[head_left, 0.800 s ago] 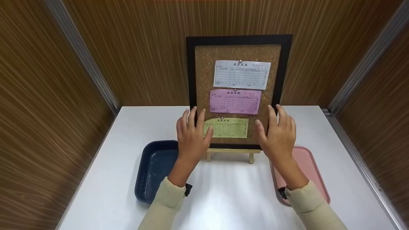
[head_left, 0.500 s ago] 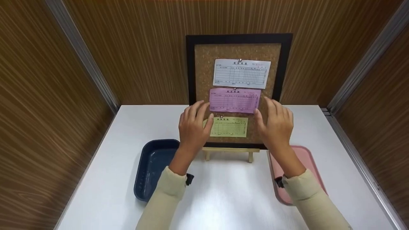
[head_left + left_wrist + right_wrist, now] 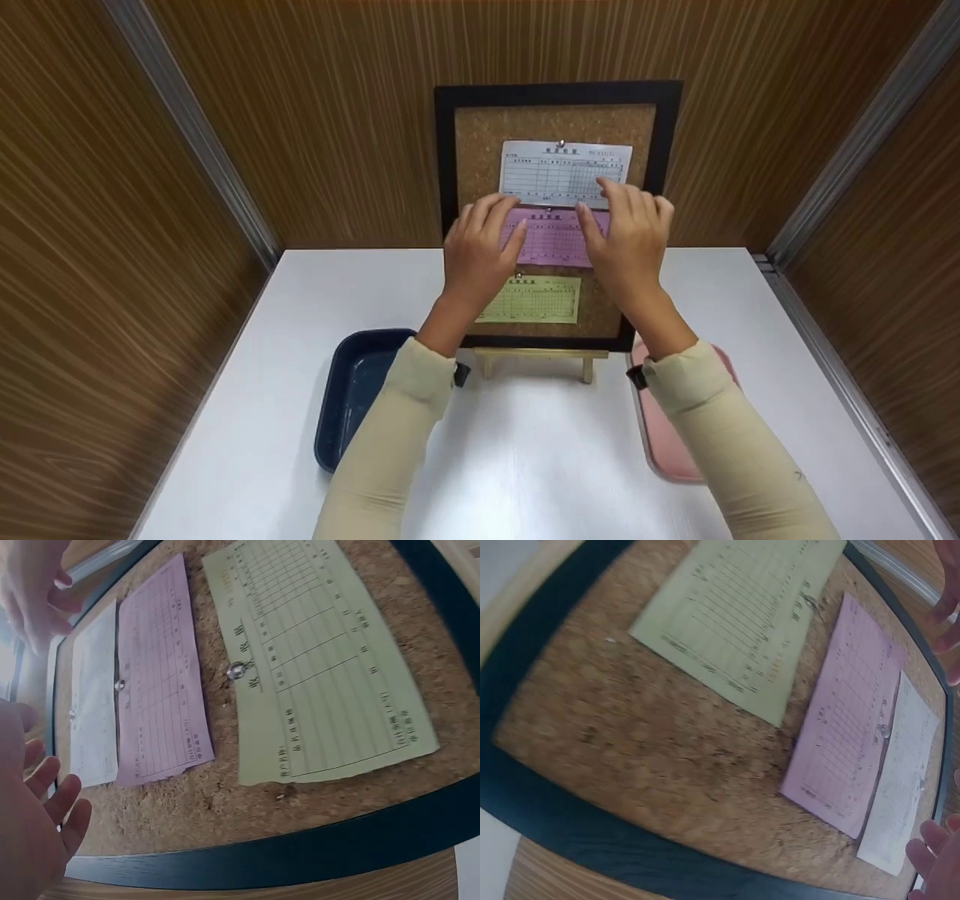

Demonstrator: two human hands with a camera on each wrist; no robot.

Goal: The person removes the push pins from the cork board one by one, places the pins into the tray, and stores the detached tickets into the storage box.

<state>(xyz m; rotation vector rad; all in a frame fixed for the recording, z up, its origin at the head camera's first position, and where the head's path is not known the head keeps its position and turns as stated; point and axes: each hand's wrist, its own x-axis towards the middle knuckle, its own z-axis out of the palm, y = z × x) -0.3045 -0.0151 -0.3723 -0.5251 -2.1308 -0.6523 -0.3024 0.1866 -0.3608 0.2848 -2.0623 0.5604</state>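
A black-framed cork board (image 3: 480,131) leans on a small wooden easel (image 3: 540,352) in the head view. Three printed slips hang on it, each under a push pin: a white one (image 3: 555,169) on top, a pink one (image 3: 555,240) in the middle and a yellow-green one (image 3: 536,300) at the bottom. My left hand (image 3: 480,251) is in front of the pink slip's left edge, fingers loosely bent. Opposite it, my right hand (image 3: 631,247) is before the right edges of the white and pink slips. Neither hand holds anything; the left wrist view shows the slips pinned (image 3: 161,675).
A dark blue tray (image 3: 352,405) stands on the white table (image 3: 517,457) at the left, partly behind my left sleeve. At the right lies a pink tray (image 3: 667,442), partly covered by my right sleeve. Wood-grain panels (image 3: 322,112) enclose the table.
Both hands have risen along the board, from beside the yellow-green slip to the pink and white slips, and moved closer together. The slips remain pinned in place.
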